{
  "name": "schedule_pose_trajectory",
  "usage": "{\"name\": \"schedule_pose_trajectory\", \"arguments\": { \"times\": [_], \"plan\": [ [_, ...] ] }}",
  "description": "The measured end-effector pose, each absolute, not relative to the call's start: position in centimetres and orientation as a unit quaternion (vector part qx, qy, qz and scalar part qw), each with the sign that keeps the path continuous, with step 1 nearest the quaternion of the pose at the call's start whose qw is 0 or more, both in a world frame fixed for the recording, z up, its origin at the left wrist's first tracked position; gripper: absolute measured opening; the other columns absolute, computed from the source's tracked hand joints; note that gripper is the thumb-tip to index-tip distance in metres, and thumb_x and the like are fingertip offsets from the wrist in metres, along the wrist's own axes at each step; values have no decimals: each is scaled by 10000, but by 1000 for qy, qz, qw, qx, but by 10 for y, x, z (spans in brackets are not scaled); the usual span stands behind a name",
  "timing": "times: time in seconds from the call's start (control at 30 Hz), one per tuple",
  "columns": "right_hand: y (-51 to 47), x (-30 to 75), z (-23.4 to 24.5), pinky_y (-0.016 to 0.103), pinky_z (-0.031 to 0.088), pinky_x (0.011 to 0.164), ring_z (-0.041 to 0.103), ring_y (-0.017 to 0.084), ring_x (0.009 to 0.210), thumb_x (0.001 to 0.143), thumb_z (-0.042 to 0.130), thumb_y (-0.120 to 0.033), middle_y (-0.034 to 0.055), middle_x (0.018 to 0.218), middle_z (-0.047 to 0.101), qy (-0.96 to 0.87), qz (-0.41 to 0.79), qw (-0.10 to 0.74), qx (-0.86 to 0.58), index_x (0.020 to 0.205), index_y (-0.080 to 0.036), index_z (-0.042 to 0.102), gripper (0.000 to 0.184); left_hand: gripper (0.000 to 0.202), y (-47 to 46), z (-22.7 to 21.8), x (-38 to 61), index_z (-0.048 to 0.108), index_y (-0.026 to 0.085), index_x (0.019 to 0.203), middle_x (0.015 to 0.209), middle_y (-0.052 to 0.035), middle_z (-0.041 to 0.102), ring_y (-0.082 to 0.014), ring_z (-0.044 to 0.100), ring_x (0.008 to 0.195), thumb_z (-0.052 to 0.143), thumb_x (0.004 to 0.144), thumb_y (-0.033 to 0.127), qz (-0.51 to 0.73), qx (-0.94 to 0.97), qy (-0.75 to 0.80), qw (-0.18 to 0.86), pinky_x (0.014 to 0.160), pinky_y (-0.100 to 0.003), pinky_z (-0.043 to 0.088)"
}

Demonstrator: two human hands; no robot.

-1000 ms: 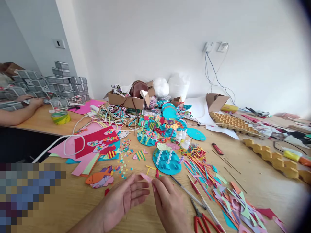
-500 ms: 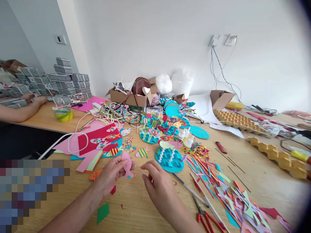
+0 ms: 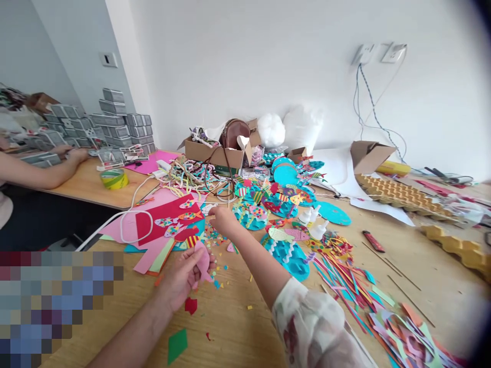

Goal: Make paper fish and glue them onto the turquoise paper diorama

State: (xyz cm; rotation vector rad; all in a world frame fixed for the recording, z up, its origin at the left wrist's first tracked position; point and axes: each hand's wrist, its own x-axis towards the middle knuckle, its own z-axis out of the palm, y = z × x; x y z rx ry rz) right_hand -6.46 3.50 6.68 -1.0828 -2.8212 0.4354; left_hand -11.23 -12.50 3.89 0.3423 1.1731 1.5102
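Observation:
My left hand is closed on a pink paper fish, held above the wooden table with its tail down. Stretched far forward, my right hand has its fingertips at a small white paper fish shape; whether they grip it is hidden. Small coloured paper bits lie just below that hand. To the left, several decorated paper fish rest on a red sheet. A striped fish lies just behind my left hand.
Blue discs with paper fish stand mid-table beside white glue bottles. Paper strips and scraps, sticks and a red cutter lie right. A white cable loops left. A co-worker's arm is far left.
My right hand has moved forward and left, from beside the pink fish to the white fish shape. My left hand still holds the pink fish. The view has shifted a little left.

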Motion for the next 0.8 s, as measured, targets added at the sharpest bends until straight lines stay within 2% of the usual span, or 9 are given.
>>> {"name": "schedule_pose_trajectory", "arguments": {
  "times": [0.17,0.37,0.53,0.8],
  "plan": [
    [50,-106,50,267,400,816,542,209,1042,797,495,-136,86,1132,613,-950,116,20,-290,1084,-191,602,311,328,-130,29,-103,627,131,788,673,-37,692,-163,652,639,756,596,363,632,146,487,585,587,-231,487],
    [55,-130,40,333,390,871,482,240,1107,841,466,-138,117,1111,599,-961,82,10,-263,1064,-153,599,260,325,-137,21,-100,618,151,865,747,-42,691,-163,640,674,747,609,305,637,138,461,603,613,-256,494],
    [55,-136,38,440,417,880,506,228,1068,867,510,-286,84,1152,550,-953,74,3,-293,1076,-147,563,257,320,-137,18,-100,602,152,858,740,-39,679,-159,629,671,748,604,281,639,125,459,604,590,-251,498],
    [55,-139,29,402,477,809,562,198,967,864,523,-300,72,1115,559,-927,151,-9,-344,1105,-155,540,281,300,-138,16,-101,583,158,851,748,-38,670,-175,626,671,730,619,279,648,124,454,599,573,-285,512]
  ]
}}
